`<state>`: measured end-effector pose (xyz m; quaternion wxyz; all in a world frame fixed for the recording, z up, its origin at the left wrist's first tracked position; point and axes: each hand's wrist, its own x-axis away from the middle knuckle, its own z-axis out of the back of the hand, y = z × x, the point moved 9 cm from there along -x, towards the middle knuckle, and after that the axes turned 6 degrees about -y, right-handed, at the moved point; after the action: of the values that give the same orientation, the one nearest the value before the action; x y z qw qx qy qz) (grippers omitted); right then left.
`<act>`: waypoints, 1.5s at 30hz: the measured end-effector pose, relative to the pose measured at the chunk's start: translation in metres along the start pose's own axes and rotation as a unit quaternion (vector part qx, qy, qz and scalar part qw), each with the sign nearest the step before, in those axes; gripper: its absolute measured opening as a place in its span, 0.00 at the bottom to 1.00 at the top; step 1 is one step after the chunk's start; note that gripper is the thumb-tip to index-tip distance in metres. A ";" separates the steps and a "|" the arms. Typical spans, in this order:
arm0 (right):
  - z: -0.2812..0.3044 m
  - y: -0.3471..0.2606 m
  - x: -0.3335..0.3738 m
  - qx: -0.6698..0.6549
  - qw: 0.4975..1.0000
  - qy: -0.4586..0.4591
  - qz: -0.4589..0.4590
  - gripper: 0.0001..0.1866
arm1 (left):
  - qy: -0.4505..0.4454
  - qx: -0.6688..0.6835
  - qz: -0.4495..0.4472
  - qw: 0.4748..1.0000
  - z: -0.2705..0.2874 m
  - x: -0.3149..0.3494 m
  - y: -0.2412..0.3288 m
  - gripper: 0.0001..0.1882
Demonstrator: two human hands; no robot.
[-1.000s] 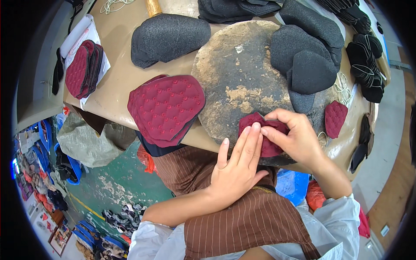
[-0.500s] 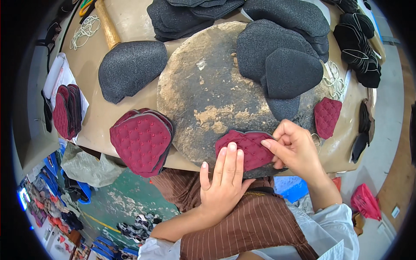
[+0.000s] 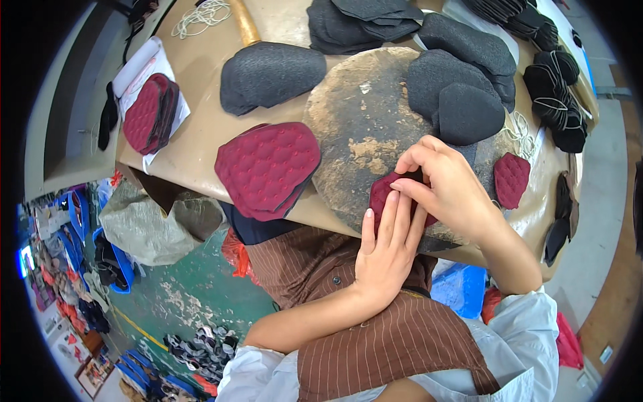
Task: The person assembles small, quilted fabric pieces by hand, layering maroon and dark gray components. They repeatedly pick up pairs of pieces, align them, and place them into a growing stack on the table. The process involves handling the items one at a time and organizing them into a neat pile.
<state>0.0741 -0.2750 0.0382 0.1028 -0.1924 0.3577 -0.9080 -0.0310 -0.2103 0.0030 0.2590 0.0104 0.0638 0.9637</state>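
Head view: a dark red quilted piece [image 3: 380, 190] is set at the near edge of a round, worn slab [image 3: 365, 110], largely hidden beneath both hands. Its upper edge appears to be pinched between the thumb and forefinger of the right hand [image 3: 455, 191], while its face is covered by the outstretched, ungripping left hand [image 3: 387, 264]. Creasing is probably best avoided by light, even pressure from the flat fingers and a small pinch. Farther out, stacked red pieces [image 3: 268, 167] and black pieces [image 3: 471, 114] are seen.
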 end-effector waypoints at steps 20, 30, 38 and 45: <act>0.006 0.026 0.007 -0.084 0.993 0.077 -0.023 0.09 | 0.003 0.257 0.034 0.966 0.025 -0.012 -0.047 0.25; -0.007 0.024 0.081 -0.171 0.953 0.247 0.031 0.11 | 0.128 0.505 -0.040 0.853 0.044 -0.017 -0.058 0.21; -0.015 0.037 0.080 -0.357 0.921 0.157 0.011 0.07 | 0.217 0.548 0.178 0.788 0.076 0.001 -0.243 0.20; -0.006 0.041 0.086 -0.334 0.924 0.185 0.007 0.04 | 0.178 0.178 -0.044 0.967 0.111 -0.069 -0.226 0.23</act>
<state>-0.0045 -0.3290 0.0300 -0.0288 -0.0417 0.6540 -0.7548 0.1472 -0.0379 0.0852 0.2800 -0.1185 0.2797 0.9107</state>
